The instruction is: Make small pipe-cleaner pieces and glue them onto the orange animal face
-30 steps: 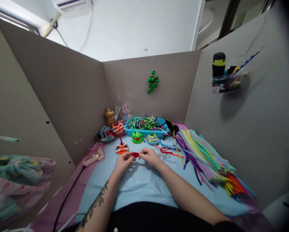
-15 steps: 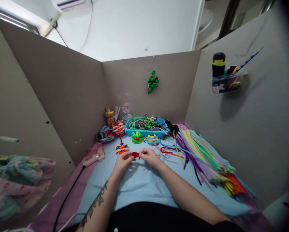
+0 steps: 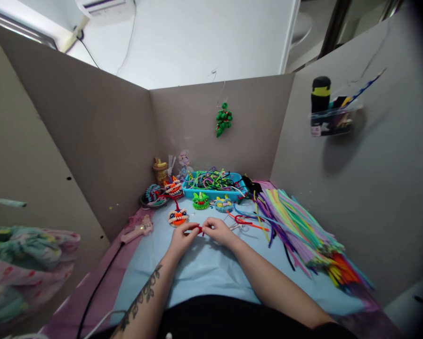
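Between my two hands, over the blue table cover, is a small red pipe cleaner piece [image 3: 200, 230]. My left hand [image 3: 183, 238] pinches it at one side, and my right hand [image 3: 217, 230] pinches the other side, fingertips nearly meeting. Most of the piece is hidden by the fingers. Just beyond my left hand lies an orange and white lion-like head [image 3: 178, 217] made of pipe cleaners, a red strand rising from it. A green head [image 3: 200, 201] and a light blue and yellow one [image 3: 224, 204] sit farther back.
A blue basket [image 3: 215, 194] of loose pipe cleaners stands at the back. Bundled pipe cleaners [image 3: 292, 226] spread along the right. Scissors [image 3: 240, 227] lie near my right hand. A pink glue gun [image 3: 138, 230] with a black cord rests at left, beside a dark bowl [image 3: 154, 204].
My hands have drawn closer together. The red piece, which showed as a flat oval between them, is now mostly covered by my fingers.
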The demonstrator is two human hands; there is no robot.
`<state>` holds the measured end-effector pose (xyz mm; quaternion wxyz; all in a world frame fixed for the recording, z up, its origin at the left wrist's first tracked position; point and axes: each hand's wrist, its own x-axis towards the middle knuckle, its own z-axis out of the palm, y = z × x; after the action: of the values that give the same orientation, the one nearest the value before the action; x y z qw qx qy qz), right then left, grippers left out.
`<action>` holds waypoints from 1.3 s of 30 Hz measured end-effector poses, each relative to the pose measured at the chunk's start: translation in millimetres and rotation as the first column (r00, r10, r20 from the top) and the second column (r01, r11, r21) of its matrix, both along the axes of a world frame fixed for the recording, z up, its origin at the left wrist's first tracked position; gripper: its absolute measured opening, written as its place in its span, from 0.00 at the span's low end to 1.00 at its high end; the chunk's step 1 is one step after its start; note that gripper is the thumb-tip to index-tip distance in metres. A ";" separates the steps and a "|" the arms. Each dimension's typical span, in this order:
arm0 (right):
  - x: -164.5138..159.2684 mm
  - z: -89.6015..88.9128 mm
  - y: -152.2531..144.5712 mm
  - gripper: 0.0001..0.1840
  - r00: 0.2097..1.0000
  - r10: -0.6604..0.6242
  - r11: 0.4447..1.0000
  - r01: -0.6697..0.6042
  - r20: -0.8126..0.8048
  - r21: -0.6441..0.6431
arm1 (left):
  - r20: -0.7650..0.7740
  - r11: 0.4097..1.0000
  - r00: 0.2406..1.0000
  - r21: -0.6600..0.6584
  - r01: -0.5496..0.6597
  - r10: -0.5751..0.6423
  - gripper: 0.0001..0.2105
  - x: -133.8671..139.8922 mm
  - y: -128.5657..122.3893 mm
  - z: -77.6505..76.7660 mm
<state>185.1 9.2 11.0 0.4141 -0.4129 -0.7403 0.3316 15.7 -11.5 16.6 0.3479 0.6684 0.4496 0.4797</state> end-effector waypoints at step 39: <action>-8.2 3.2 -6.7 0.05 0.997 0.008 0.993 0.001 -0.080 0.118 | 0.071 0.999 0.997 -0.041 -0.025 0.028 0.10 14.7 1.9 -6.3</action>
<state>176.9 2.5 14.3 0.4668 -0.3727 -0.7420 0.3043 30.4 -9.6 10.3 0.3705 0.6377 0.4553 0.4988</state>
